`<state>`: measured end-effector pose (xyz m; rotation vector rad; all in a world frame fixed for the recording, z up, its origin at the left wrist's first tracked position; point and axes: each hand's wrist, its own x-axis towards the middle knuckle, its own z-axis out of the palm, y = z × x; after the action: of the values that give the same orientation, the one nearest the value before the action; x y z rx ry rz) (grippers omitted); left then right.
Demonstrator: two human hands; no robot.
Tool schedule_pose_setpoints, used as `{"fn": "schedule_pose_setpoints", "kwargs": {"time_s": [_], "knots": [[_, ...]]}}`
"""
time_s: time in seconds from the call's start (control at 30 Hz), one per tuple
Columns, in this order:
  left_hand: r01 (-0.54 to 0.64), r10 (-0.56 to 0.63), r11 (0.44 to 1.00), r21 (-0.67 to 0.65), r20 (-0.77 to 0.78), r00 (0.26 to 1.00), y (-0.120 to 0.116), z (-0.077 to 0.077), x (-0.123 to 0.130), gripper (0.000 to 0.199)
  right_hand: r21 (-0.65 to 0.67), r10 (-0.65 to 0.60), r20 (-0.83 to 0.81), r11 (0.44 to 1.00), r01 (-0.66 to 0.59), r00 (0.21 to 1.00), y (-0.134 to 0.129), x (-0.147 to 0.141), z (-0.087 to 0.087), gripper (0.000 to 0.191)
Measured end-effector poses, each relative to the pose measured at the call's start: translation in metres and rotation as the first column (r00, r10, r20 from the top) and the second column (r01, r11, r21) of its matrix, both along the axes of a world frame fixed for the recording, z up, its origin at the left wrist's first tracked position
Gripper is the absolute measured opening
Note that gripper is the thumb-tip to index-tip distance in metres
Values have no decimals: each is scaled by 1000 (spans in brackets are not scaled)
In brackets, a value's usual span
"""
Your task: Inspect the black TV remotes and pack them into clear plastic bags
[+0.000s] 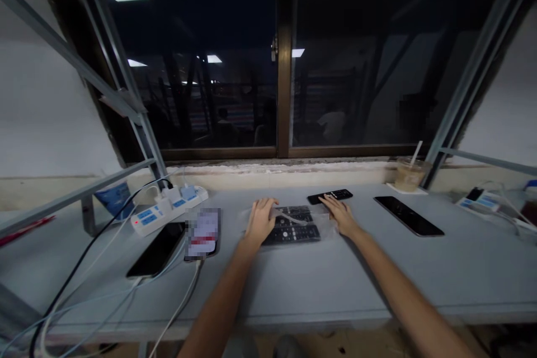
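The step in hand appears to be handling the bagged remote controls (296, 234), which lie flat in a clear plastic bag (327, 229) on the bench (314, 288), directly between the two hands. The left hand (260, 221) curls over the bag's left end; whether it pinches the film I cannot tell. The right hand (340, 217) is partly open, fingertips reaching the near edge of a loose remote control (333, 196) just beyond; any grip there is unclear. The next move probably calls for steadying the bag while getting firm hold of that loose remote.
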<state>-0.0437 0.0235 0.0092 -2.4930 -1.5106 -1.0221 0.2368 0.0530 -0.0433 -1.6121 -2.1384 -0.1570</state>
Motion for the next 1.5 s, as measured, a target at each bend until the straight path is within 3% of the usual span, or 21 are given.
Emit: {"fn": "schedule_pose_setpoints", "kwargs": {"time_s": [0.13,0.37,0.6,0.97,1.27,1.37,1.5], "knots": [[10,-10,1000,-5,-21,1000,-3,1,4,32,-21,-6,-6,1000,6,1000,-1,-1,1,65],[-12,11,1000,-23,-39,999,-4,0,5,22,145,-67,0,987,66,998,9,0,-3,53],[8,-13,998,-57,-95,995,-1,-1,2,26,68,-94,10,993,93,996,14,3,-8,47],[-33,28,999,-42,-111,993,3,-3,-1,27,70,-104,-17,992,105,994,5,-3,-2,59],[-51,48,998,-36,-85,995,1,0,0,26,70,-19,-99,997,26,995,-1,-10,22,46],[-43,41,999,-30,-74,996,0,1,2,23,87,-57,-129,994,69,990,1,-8,25,41],[-42,40,998,-50,-46,998,2,-1,4,32,108,-201,-91,972,210,975,5,-5,14,38]]}}
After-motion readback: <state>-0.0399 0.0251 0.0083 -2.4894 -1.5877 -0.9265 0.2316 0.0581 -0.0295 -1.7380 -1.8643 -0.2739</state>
